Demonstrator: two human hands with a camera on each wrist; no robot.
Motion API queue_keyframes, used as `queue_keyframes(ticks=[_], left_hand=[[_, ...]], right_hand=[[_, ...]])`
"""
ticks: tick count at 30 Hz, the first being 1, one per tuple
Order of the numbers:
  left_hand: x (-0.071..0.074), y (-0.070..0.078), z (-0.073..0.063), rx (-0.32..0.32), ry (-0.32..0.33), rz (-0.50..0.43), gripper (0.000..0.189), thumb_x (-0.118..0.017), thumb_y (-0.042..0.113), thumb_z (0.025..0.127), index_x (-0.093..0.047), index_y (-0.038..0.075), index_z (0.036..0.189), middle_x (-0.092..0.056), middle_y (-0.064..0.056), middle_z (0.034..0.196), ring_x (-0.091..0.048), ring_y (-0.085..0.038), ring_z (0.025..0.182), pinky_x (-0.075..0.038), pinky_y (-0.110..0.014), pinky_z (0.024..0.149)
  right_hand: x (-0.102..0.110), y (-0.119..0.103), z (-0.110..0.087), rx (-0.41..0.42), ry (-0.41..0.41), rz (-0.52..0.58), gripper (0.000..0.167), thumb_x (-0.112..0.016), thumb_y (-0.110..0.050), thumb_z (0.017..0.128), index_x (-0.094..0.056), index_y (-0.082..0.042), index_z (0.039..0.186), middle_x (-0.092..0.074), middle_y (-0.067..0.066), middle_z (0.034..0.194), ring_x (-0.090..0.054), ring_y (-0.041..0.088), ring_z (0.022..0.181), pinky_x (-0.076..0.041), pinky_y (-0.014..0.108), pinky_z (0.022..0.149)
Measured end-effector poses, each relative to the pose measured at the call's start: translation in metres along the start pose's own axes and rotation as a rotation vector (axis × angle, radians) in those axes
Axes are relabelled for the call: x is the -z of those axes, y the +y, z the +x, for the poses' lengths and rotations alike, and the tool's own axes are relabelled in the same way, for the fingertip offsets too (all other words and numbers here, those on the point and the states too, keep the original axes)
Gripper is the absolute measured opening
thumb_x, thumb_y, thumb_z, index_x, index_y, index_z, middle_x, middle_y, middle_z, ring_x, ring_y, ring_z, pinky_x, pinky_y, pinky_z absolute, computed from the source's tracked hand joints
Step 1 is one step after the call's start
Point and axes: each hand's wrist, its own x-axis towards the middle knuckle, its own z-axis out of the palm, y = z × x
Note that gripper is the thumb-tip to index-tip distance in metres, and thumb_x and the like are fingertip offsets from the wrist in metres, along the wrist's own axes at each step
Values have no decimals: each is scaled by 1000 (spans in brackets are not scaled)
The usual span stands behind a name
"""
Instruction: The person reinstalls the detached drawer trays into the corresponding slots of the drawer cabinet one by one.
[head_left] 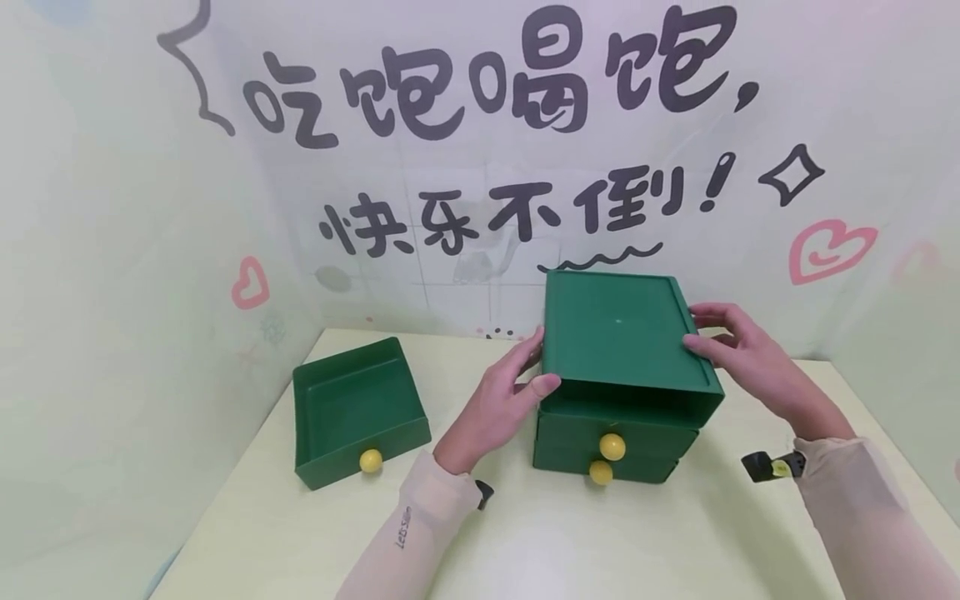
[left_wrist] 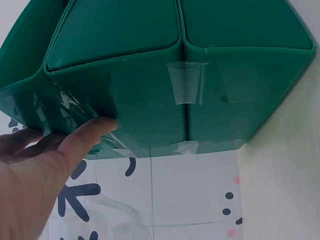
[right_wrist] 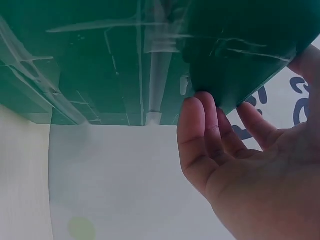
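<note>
A green box-shaped drawer unit [head_left: 618, 329] stands on the table between my two hands. Its top compartment [head_left: 630, 404] is an open slot. Below that are two closed drawers with yellow ball knobs [head_left: 612, 447]. My left hand [head_left: 498, 408] touches the unit's left side, fingers extended along the wall and thumb near the upper front corner. On the opposite side, my right hand [head_left: 742, 354] rests its fingertips against the wall, with the thumb by the top edge. A loose green drawer [head_left: 363, 446] with one yellow knob lies to the left, its hollow facing up.
Clear tape [left_wrist: 187, 85] spans the seams on the unit's side. The pale tabletop [head_left: 525, 542] meets a white wall sheet [head_left: 450, 292] with dark lettering and pink hearts behind the unit. Black straps [head_left: 772, 465] circle my wrists.
</note>
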Motion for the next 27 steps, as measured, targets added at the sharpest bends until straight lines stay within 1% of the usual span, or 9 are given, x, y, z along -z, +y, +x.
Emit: queue_keyframes(ticks=[6,9,12,18,22,27], left_hand=[[-1,-5,0,8,-20,18,73,-52,53,102,-20,29,163,-26,10,169,-37,-22,153,-45,-45,113],[1,-7,3,7,-16,23,73,-52,53,102,-23,27,163,-27,9,168,-38,-22,152,-45,-45,114],[3,-8,5,4,-12,23,72,-53,52,101,-25,26,162,-30,8,167,-41,-22,151,-45,-44,114],[6,-12,10,9,-25,4,71,-52,52,101,-26,27,162,-32,6,167,-43,-24,150,-46,-44,113],[6,-15,14,3,-21,-30,69,-51,53,101,-27,28,162,-33,6,167,-44,-25,149,-47,-43,112],[6,-21,17,-20,-19,-59,66,-50,47,104,-29,26,162,-35,5,166,-45,-26,148,-47,-45,111]], right_hand=[[2,6,11,-13,-39,-21,78,-48,-50,104,-10,-20,165,-26,25,161,-42,51,136,-45,69,103],[5,7,20,-5,-49,-30,79,-47,-51,104,-8,-21,165,-25,25,162,-43,50,136,-46,67,103],[8,6,29,3,-54,-33,80,-48,-52,104,-8,-20,165,-24,25,163,-43,50,136,-47,66,104],[14,5,42,-19,-61,-48,84,-48,-54,102,-5,-19,165,-20,24,165,-42,49,137,-46,65,106],[16,5,48,-18,-63,-41,86,-48,-55,102,-3,-18,165,-18,20,167,-43,47,137,-45,65,107],[15,8,51,-10,-60,-11,86,-47,-54,103,-2,-17,165,-17,18,168,-44,46,137,-44,64,108]])
